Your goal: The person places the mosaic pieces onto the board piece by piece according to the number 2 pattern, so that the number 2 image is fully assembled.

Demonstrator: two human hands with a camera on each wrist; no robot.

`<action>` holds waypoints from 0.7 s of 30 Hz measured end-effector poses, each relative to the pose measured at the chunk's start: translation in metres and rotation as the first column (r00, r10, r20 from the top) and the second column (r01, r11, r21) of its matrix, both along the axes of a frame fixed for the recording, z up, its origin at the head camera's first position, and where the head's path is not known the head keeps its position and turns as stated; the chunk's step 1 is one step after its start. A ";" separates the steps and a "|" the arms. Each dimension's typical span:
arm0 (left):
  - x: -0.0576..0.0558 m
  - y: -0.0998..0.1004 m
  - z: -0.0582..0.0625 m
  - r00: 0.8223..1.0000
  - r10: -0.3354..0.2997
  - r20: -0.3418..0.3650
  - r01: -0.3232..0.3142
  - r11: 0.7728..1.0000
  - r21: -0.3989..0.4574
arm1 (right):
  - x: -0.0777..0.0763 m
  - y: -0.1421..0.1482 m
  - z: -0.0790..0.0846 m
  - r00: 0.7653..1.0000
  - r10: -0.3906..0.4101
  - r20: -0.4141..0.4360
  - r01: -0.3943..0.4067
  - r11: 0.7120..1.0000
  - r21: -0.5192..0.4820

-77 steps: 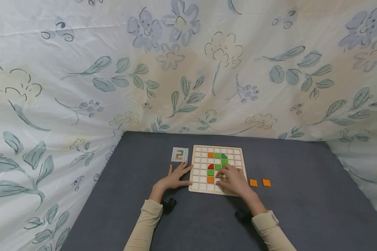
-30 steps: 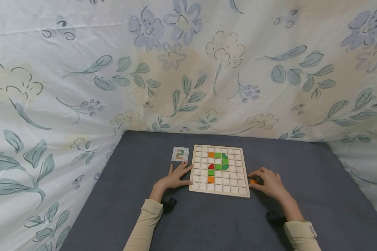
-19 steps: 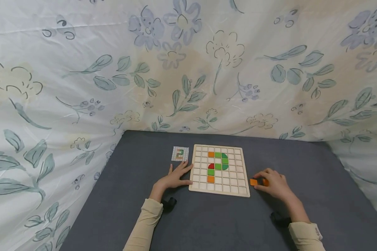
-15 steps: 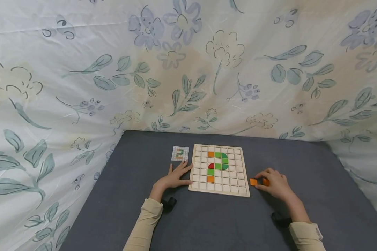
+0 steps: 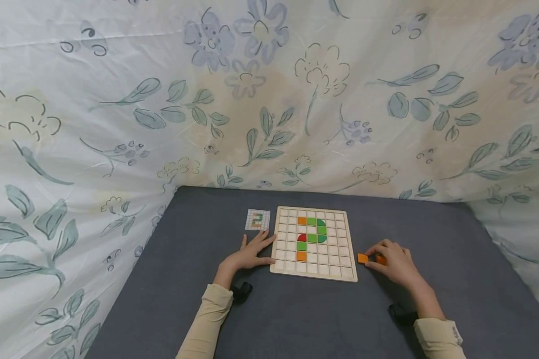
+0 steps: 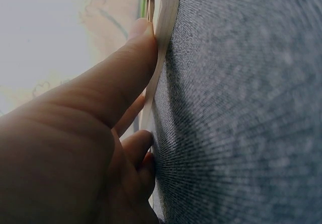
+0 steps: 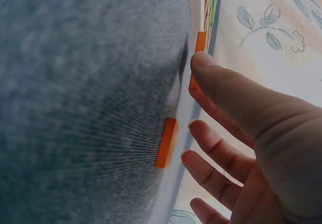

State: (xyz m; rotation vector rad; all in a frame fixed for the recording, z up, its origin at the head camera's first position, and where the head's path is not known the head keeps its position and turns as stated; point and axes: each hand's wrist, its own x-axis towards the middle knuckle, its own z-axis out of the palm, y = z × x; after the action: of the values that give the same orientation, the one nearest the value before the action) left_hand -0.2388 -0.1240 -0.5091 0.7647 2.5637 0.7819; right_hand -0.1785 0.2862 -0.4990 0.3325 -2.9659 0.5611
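My right hand [image 5: 393,262] pinches an orange square tile [image 5: 362,258] between thumb and fingertips, just right of the board. In the right wrist view that tile [image 7: 200,42] is raised off the cloth. A second orange tile [image 7: 167,143] lies on the cloth under the hand, partly hidden by it in the head view. My left hand [image 5: 247,257] rests with spread fingers against the left edge of the wooden grid board [image 5: 285,267]. The left wrist view shows the thumb [image 6: 126,68] touching the board's rim [image 6: 168,12]. Orange, green and red pieces sit in the board's cells.
A small pattern card [image 5: 257,220] with a coloured figure on a grid lies left of the board, just beyond the left fingertips. Dark grey cloth [image 5: 305,324] covers the table. Behind it hangs a floral curtain [image 5: 269,99].
My right hand has moved from the board to the right, uncovering the placed pieces. It has taken hold of the nearer orange tile and raised it slightly. The left hand has stayed put.
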 end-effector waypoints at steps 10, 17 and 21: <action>0.000 0.000 0.000 1.000 0.004 0.001 -0.004 1.000 0.004 | -0.005 -0.011 0.007 1.000 0.012 -0.012 -0.013 0.999 -0.042; 0.000 0.001 0.000 1.000 0.006 0.002 -0.006 1.000 0.004 | -0.009 -0.027 0.009 0.998 0.045 -0.034 -0.046 0.998 -0.032; -0.001 0.001 -0.001 1.000 0.010 0.001 -0.010 1.000 0.001 | -0.012 -0.037 0.008 0.997 0.063 -0.036 -0.064 0.998 -0.020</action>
State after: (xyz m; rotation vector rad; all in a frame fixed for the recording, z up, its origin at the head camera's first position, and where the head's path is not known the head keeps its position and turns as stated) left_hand -0.2394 -0.1228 -0.5099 0.7528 2.5687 0.7859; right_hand -0.1901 0.2488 -0.4910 0.4317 -2.9221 0.5864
